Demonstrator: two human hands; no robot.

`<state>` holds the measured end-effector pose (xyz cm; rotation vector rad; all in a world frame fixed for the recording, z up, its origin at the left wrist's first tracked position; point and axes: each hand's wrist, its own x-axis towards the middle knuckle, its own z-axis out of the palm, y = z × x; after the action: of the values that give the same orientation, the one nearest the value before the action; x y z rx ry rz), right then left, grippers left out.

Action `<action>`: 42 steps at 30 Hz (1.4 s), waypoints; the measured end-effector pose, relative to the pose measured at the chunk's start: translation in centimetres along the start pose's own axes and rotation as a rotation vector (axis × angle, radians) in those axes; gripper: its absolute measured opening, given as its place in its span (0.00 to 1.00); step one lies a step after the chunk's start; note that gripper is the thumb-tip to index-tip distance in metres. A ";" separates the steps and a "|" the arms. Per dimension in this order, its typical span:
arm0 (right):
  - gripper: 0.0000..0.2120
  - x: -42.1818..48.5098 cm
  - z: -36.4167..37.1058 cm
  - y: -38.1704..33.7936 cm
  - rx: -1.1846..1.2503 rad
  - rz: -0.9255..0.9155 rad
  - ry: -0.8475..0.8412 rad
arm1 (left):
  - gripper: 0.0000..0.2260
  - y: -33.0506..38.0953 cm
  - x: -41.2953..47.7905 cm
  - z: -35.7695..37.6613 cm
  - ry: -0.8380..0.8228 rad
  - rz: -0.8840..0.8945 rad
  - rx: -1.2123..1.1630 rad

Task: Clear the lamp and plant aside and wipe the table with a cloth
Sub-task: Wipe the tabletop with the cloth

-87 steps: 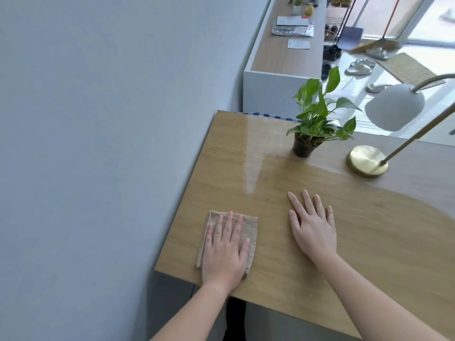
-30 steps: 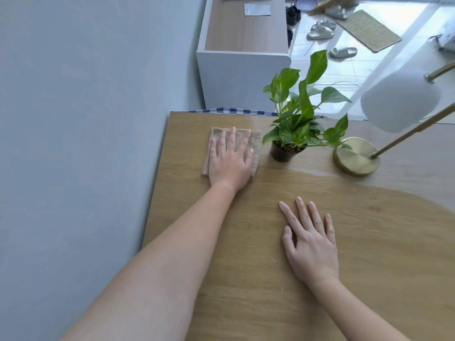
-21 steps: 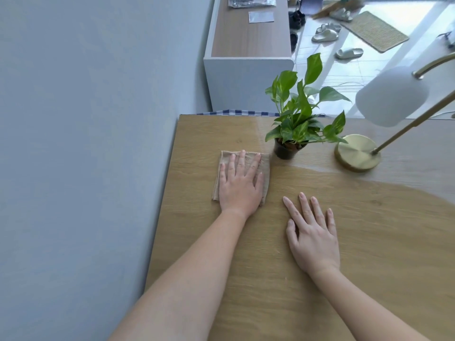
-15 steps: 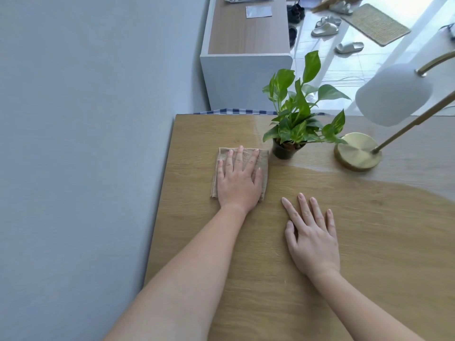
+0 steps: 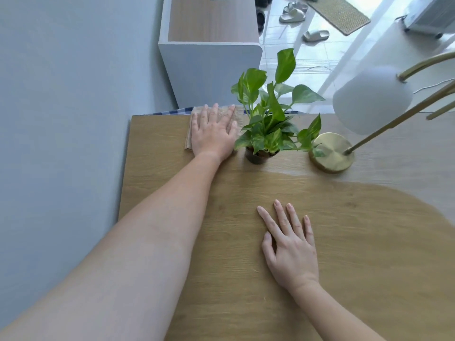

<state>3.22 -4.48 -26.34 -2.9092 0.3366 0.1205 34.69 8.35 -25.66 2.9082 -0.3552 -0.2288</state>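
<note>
My left hand (image 5: 213, 133) lies flat on a beige cloth (image 5: 189, 134) at the far edge of the wooden table (image 5: 369, 242), just left of the plant. The plant (image 5: 268, 119) is a leafy green one in a small dark pot. To its right stands the lamp (image 5: 331, 151), with a round brass base, a slanted brass arm and a white shade up at the right. My right hand (image 5: 290, 247) rests palm down, fingers spread, on the bare table nearer to me.
A grey wall runs along the table's left edge. Beyond the far edge stands a white cabinet (image 5: 209, 60) with a wooden top. Slippers (image 5: 315, 35) and a woven mat (image 5: 338, 13) lie on the tiled floor behind.
My left hand has pushed the cloth away from me, from beside the pot up to the table's far edge. My right hand has stayed flat in place.
</note>
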 end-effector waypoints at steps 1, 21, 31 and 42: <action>0.32 0.1 0.0 0.1 0.002 0.001 -0.001 | 0.27 0.0 0.2 0.0 0.002 0.000 -0.003; 0.29 -0.3 -0.9 -0.5 0.028 -0.004 -0.041 | 0.26 -11.2 -18.7 -0.1 -0.007 -0.027 -0.005; 0.26 -1.6 -1.7 0.5 0.068 -0.082 -0.119 | 0.27 -13.9 -35.0 1.6 0.003 -0.160 0.020; 0.25 -9.0 -2.7 9.3 0.079 -0.171 -0.115 | 0.27 -3.7 -47.4 6.1 0.028 -0.270 0.020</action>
<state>-7.54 -11.97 -24.66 -2.8226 0.0717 0.2401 -11.06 22.74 -26.31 2.9693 0.0416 -0.2252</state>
